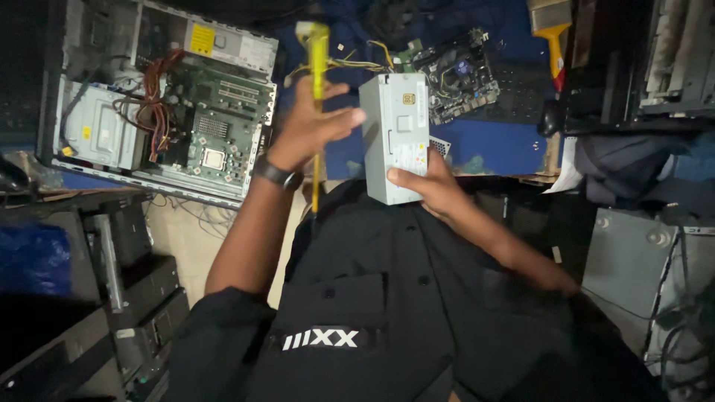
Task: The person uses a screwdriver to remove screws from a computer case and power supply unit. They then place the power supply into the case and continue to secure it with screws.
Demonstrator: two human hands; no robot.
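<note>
Nearest the camera is the person's black shirt point(372, 298), and both forearms reach out from it. The right hand point(436, 186) is curled around the near end of a grey metal power supply box point(395, 119). Its thumb lies across the face that shows and its fingers are hidden behind. The box is held in the air in front of the chest, above the near edge of the bench point(491, 145).

The left hand point(305, 126), with a dark watch point(277, 174) at the wrist, is closed around a yellow screwdriver point(319, 59). Its outstretched fingertips touch the left side of the box.

The box's long axis runs away from the body, with its bundle of yellow wires point(372, 56) trailing off the far end. The screwdriver lies almost parallel, just beside it. Its handle points away and its thin shaft points back toward the shirt.

In my judgement, this hold works best if the right hand keeps a firm wrap so the box cannot twist. The left fingertips should only steady its side. The shaft's tip sits close to the chest, so it should be turned away before any force goes on it. The wires look likely to snag and need some slack.

Farther out on the blue bench lies a bare circuit board point(462, 74), with a yellow-handled brush point(553, 30) beyond it. An open computer case point(171, 104) sits to the left, its green board and reddish cables exposed.
</note>
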